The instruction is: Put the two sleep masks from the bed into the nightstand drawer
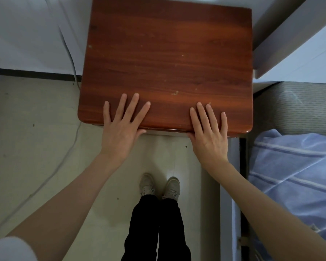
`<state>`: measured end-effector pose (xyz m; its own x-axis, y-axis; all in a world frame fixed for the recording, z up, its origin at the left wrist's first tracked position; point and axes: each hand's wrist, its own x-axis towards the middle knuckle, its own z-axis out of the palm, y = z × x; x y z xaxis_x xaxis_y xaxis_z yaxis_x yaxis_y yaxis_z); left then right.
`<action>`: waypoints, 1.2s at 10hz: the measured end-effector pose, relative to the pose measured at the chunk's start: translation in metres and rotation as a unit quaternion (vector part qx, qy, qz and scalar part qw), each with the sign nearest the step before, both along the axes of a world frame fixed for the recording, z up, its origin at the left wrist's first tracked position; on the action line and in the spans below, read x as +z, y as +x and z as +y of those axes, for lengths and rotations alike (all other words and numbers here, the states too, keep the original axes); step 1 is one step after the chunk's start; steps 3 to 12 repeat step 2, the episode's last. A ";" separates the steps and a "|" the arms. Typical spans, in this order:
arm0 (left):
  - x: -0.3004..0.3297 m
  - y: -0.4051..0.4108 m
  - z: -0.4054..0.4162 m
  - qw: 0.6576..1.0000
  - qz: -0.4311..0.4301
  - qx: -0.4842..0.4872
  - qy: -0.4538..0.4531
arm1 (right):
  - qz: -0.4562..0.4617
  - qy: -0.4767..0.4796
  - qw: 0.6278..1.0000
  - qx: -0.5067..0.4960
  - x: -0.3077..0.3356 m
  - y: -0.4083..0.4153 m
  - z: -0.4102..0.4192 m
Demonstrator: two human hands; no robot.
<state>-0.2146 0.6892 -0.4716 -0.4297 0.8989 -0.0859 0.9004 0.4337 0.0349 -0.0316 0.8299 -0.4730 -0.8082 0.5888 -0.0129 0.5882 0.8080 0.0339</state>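
Note:
The reddish-brown wooden nightstand [166,59] fills the upper middle of the head view, seen from straight above. My left hand [120,127] lies flat on its front left edge, fingers spread, thumb under the rim. On the front right edge rests my right hand [209,132], also flat with fingers apart and the thumb tucked below the edge. Neither hand holds anything. The drawer front is hidden beneath the top. No sleep mask is in view.
The bed with a blue striped cover [294,178] runs along the right side, a grey mattress edge [294,106] above it. A white cable [72,140] trails over the pale floor at left. My shoes [160,185] stand just before the nightstand.

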 end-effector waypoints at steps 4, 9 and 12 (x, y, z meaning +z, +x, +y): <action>0.000 0.000 -0.002 1.000 -0.014 -0.005 0.001 | 0.061 -0.226 0.971 -0.050 0.030 -0.003 0.001; 0.000 0.000 -0.002 1.000 -0.014 -0.005 0.001 | 0.061 -0.226 0.971 -0.050 0.030 -0.003 0.001; 0.000 0.000 -0.002 1.000 -0.014 -0.005 0.001 | 0.061 -0.226 0.971 -0.050 0.030 -0.003 0.001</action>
